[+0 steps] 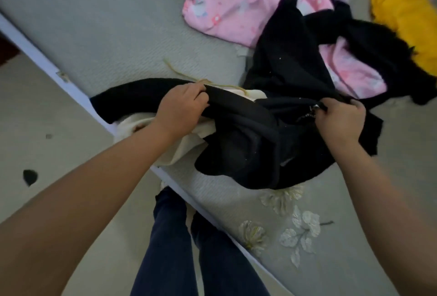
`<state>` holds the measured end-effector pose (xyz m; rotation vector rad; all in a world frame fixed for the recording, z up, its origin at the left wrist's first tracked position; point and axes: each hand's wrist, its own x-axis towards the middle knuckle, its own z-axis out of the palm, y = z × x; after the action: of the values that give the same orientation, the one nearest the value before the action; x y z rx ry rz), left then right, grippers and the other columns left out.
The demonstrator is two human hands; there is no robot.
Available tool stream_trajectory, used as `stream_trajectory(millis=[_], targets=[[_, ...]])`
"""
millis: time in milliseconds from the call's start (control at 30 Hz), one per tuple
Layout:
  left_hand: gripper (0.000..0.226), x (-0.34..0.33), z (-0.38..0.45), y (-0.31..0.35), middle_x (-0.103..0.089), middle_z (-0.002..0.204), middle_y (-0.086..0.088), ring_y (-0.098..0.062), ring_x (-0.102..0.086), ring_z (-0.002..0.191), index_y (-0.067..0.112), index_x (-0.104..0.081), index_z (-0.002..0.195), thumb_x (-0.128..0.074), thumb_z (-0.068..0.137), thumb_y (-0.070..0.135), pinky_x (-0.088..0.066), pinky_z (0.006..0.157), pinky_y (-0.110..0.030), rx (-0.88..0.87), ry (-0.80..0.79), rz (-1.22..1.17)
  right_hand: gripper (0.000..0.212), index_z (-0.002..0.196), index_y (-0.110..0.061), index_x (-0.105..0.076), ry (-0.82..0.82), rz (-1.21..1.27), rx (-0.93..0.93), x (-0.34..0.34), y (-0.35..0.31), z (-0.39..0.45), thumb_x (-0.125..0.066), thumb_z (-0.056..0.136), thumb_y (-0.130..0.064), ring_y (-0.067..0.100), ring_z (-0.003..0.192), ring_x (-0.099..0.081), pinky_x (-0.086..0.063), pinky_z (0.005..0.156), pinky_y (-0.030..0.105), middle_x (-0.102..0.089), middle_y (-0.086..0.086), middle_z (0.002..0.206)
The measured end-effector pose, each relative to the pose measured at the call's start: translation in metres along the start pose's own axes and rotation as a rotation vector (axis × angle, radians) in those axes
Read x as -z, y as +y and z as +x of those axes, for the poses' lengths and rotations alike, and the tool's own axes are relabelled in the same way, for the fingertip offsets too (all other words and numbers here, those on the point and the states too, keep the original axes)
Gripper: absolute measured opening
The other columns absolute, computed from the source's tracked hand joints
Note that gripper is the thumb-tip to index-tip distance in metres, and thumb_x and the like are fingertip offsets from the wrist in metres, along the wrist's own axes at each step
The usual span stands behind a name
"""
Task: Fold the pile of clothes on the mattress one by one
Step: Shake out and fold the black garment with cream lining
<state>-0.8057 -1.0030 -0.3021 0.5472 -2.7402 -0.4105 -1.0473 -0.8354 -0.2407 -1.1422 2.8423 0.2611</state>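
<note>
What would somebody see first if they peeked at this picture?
Two hands, the left hand and the right hand, gripping a black garment at the mattress edge, with a cream cloth under it. Behind lie pink clothes and, at the far right, something bright yellow.

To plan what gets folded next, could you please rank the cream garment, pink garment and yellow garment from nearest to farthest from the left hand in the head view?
1. Cream garment: under the left hand.
2. Pink garment: beyond, mid-mattress.
3. Yellow garment: far right.
</note>
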Motion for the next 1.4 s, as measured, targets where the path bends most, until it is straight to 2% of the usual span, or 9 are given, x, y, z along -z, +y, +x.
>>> stream_trajectory(millis=[300,467,667,800,933,1067,1200,1267,1400], targets=[[0.006,-0.071,0.035,0.114,-0.067,0.079,-0.021,-0.031,-0.067,0.074,-0.003,-0.066,0.072,-0.069,0.073,0.002,-0.054,0.071,-0.039,-0.427,-0.237,-0.123,0.017,0.095,0.006,-0.055,-0.304,-0.073,-0.681,-0.043,0.167,-0.140,-0.044,0.089,-0.005,0.044,0.088,-0.058,-0.032,0.091,0.043,-0.061,0.035,0.090],[0.031,-0.091,0.025,0.144,-0.056,0.113,-0.010,-0.026,-0.051,0.107,0.006,-0.059,0.108,-0.041,0.095,0.027,-0.037,0.088,-0.034,-0.382,-0.756,0.103,0.028,0.109,-0.006,-0.053,-0.678,-0.092,-0.440,-0.068,0.152,-0.193,-0.048,0.092,-0.029,0.028,0.101,-0.059,-0.037,0.084,0.033,-0.063,0.012,0.109],[0.039,-0.086,0.035,0.195,-0.067,0.090,-0.021,-0.034,-0.065,0.083,-0.005,-0.066,0.092,-0.048,0.083,0.028,-0.052,0.075,-0.042,-0.474,-0.257,-0.175,0.024,0.101,-0.010,-0.064,-0.352,0.168,-0.169,-0.043,0.155,-0.156,-0.051,0.082,-0.014,0.032,0.093,-0.060,-0.045,0.069,0.033,-0.066,0.013,0.100],[0.058,-0.111,0.051,0.241,-0.047,0.136,-0.011,-0.027,-0.035,0.132,0.008,-0.046,0.130,-0.055,0.085,0.043,-0.015,0.111,-0.048,-0.302,-0.559,0.005,0.035,0.115,-0.010,-0.056,-0.290,0.155,-0.207,-0.053,0.179,-0.113,-0.052,0.088,-0.032,0.031,0.109,-0.050,-0.038,0.087,0.039,-0.061,0.012,0.112],[0.050,-0.125,0.049,0.241,-0.062,0.111,-0.005,-0.022,-0.053,0.110,0.016,-0.050,0.118,-0.031,0.092,0.054,-0.014,0.111,-0.040,-0.231,-0.777,0.252,0.026,0.099,-0.013,-0.058,-0.462,0.171,-0.162,-0.080,0.180,-0.101,-0.046,0.092,-0.035,0.027,0.105,-0.054,-0.029,0.089,0.036,-0.063,0.007,0.105],[0.032,-0.104,-0.003,0.200,-0.068,0.085,-0.005,-0.017,-0.062,0.077,0.012,-0.059,0.091,-0.041,0.095,0.038,-0.035,0.061,-0.026,-0.115,-0.881,0.173,0.020,0.087,-0.010,-0.062,-0.256,0.278,-0.204,-0.090,0.178,-0.112,-0.048,0.091,-0.024,0.028,0.094,-0.058,-0.028,0.081,0.033,-0.067,0.010,0.091],[0.042,-0.073,-0.067,0.188,-0.046,0.032,0.003,-0.004,-0.041,0.026,0.017,-0.053,0.040,-0.093,0.038,0.028,-0.027,0.028,-0.018,-0.030,-0.797,0.107,0.020,0.089,-0.004,-0.065,-0.114,0.327,-0.296,-0.084,0.181,-0.118,-0.052,0.089,-0.019,0.034,0.091,-0.060,-0.030,0.077,0.035,-0.067,0.018,0.088],[0.026,-0.075,-0.078,0.196,-0.060,0.053,-0.002,-0.008,-0.056,0.046,0.013,-0.062,0.057,-0.082,0.065,0.027,-0.038,0.040,-0.017,0.003,-0.862,0.052,0.020,0.093,-0.002,-0.064,-0.141,0.330,-0.272,-0.081,0.179,-0.114,-0.052,0.089,-0.017,0.035,0.093,-0.058,-0.031,0.080,0.036,-0.065,0.019,0.090],[0.031,-0.102,-0.050,0.220,-0.060,0.107,-0.009,-0.022,-0.053,0.102,0.007,-0.061,0.111,-0.045,0.095,0.028,-0.039,0.084,-0.027,0.388,-0.528,-0.246,0.022,0.101,-0.008,-0.060,-0.318,0.295,-0.201,-0.080,0.184,-0.109,-0.052,0.088,-0.022,0.031,0.101,-0.054,-0.030,0.086,0.036,-0.063,0.013,0.096]])
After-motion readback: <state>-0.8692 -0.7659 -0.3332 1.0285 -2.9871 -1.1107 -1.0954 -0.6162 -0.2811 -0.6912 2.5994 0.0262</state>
